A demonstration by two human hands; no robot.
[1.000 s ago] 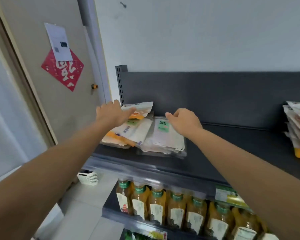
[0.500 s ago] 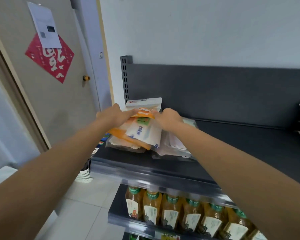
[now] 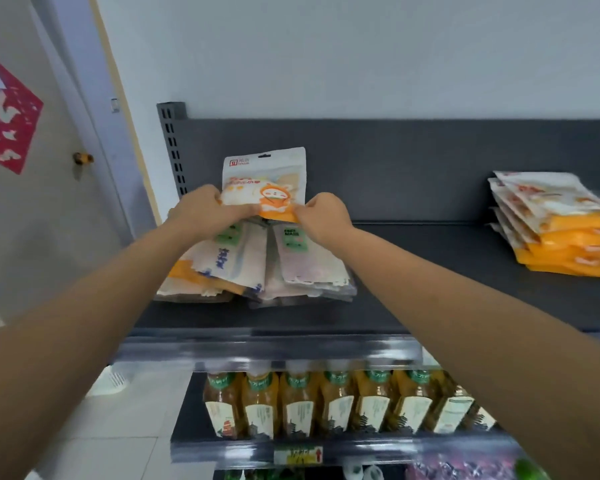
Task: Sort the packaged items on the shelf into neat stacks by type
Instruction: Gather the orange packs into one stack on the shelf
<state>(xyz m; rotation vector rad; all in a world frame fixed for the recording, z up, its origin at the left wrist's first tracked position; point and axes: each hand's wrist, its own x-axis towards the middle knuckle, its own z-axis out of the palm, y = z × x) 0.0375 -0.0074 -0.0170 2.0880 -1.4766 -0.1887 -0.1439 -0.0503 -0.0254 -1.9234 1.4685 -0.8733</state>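
Observation:
An orange-and-white packet stands upright above the left piles, lifted clear of them. My left hand grips its lower left edge and my right hand pinches its lower right corner. Below the hands lie two piles on the dark shelf: a mixed pile of white-and-blue and orange packets on the left, and a pile of clear face-mask packets beside it. A stack of the same orange-and-white packets lies at the shelf's far right.
The shelf's grey back panel rises behind the piles. A row of orange drink bottles fills the shelf below. A door with a red paper decoration is at the left. The shelf between the piles is bare.
My right hand left the face-mask pile and joined my left on the orange-and-white packet; both have raised it upright off the left pile. The camera has come closer to the shelf.

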